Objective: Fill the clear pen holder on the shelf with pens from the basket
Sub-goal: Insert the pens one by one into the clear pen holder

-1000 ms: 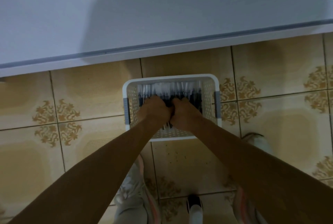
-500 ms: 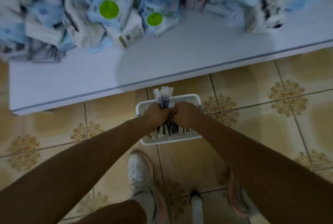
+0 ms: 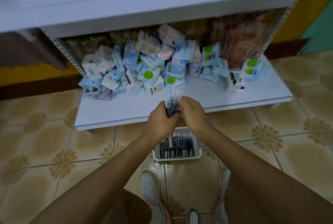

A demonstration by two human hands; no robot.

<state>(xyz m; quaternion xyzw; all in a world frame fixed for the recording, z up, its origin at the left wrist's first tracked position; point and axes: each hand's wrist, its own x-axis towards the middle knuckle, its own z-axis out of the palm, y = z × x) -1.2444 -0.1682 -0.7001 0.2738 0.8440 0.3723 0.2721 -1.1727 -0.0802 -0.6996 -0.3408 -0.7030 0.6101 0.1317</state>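
While the left hand [image 3: 160, 121] wraps its curled fingers round a bundle of pens [image 3: 171, 106], the right hand [image 3: 192, 113] closes on the same bundle from the other side, fingers bent against the dark barrels. The bundle stands roughly upright, its pale tips blurred, over the front edge of the white shelf [image 3: 216, 97]. Below the wrists, a white basket [image 3: 177, 158] sits on the patterned floor tiles [image 3: 54, 142] just in front of the shelf, with more dark pens [image 3: 180, 146] lying in it. Farther back on the shelf lies a heap of blue, white and pink packets [image 3: 144, 68], some with round green labels. Two pale shoes [image 3: 151, 189] show on the tiles near the basket.
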